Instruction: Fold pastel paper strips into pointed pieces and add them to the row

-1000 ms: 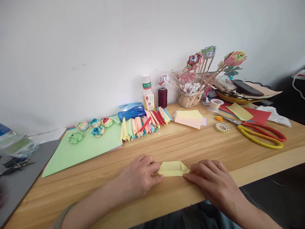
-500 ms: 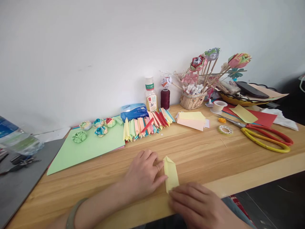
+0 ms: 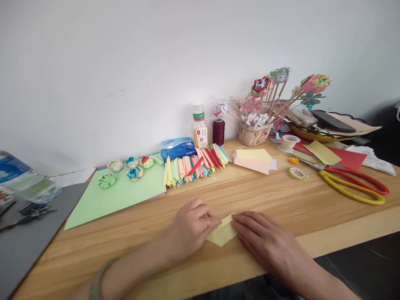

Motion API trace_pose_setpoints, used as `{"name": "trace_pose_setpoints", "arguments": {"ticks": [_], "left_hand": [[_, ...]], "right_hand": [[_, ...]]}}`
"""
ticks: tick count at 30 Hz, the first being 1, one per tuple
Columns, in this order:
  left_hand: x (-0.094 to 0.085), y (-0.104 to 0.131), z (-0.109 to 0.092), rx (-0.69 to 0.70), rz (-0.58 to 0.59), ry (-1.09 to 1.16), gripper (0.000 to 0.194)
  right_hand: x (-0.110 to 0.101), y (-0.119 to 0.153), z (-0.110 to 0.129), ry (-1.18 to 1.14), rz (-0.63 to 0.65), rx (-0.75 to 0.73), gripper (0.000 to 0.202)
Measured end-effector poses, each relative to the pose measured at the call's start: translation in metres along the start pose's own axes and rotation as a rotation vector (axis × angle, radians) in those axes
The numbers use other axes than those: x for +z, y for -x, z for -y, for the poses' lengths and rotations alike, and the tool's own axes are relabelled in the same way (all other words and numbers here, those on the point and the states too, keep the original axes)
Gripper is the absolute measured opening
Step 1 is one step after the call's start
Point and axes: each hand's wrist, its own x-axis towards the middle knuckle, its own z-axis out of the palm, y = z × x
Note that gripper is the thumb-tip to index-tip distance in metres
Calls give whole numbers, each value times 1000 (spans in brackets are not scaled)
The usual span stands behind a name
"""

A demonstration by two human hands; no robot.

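A folded piece of pale yellow paper [image 3: 222, 236] lies near the front of the wooden table, between my two hands. My left hand [image 3: 195, 225] pinches its left edge, thumb and forefinger together; a ring shows on one finger. On the paper's right end rest the fingers of my right hand [image 3: 261, 235], held close together and gripping that end, with the thumb mostly hidden. Beyond them stands a long row of folded coloured paper pieces [image 3: 187, 168], packed side by side.
Several paper rosettes [image 3: 106, 180] sit on green sheets [image 3: 125, 204] at left, beside a water bottle [image 3: 28, 179]. Cut paper strips [image 3: 253, 160], a tape roll [image 3: 298, 173] and scissors [image 3: 353, 179] lie at right. Behind stand a drink bottle [image 3: 200, 129], thread spool [image 3: 218, 132] and flower basket [image 3: 254, 134].
The yellow paper has turned from upright to slanting sideways in my view. My right hand has moved up from its near end to its right end; my left hand now pinches its left edge.
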Motion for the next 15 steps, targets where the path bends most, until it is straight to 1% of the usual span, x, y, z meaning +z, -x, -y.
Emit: {"name": "trace_pose_setpoints", "arguments": {"ticks": [3,6,12,15], "left_hand": [[1,2,1,19,-11,44,22],[3,4,1,13,9,-1,20],[6,3,1,8,42,-94,18],[6,4,1,12,50,-140,19]], "right_hand": [[0,4,-1,76,-23,37,30],[-2,6,-4,101,-58,23,26],[-11,-1,-11,-40,-55,36,22],[-12,0,-16,-37,-45,5,21]]}}
